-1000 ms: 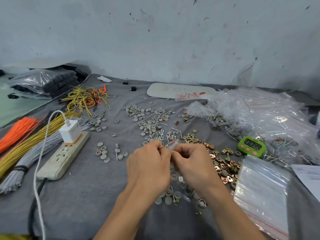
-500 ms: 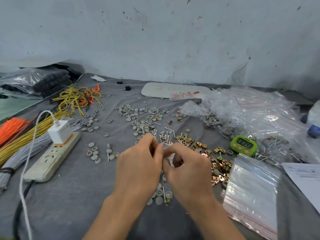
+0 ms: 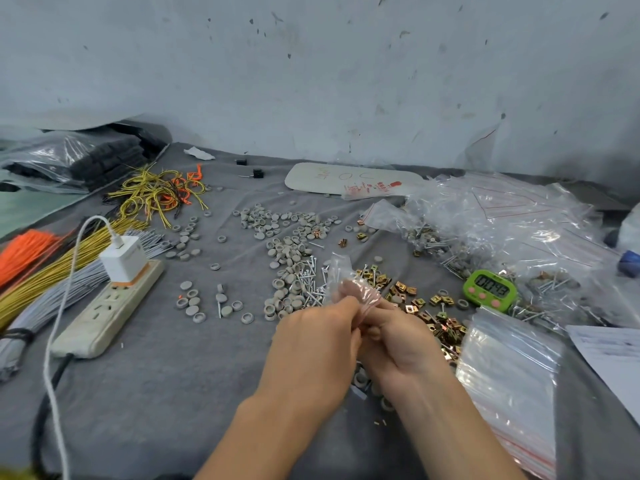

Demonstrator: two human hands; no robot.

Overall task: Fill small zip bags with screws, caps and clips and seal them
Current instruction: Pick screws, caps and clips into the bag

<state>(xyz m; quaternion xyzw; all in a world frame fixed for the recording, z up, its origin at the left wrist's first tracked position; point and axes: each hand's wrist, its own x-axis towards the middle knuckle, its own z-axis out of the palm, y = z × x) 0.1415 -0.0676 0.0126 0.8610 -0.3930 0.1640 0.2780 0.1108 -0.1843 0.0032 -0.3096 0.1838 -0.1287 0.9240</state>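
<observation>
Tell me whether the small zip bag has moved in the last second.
Yes: the zip bag has risen farther out of the left hand, its top now level with the far end of the screw pile.

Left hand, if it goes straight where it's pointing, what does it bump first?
Probably the gold clips, just past the small zip bag the left hand pinches; height is unclear.

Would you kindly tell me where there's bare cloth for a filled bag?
Bare grey cloth lies near-left, between the power strip and the left hand. Crowded: caps, screws and clips at centre, stacked zip bags on the right.
</observation>
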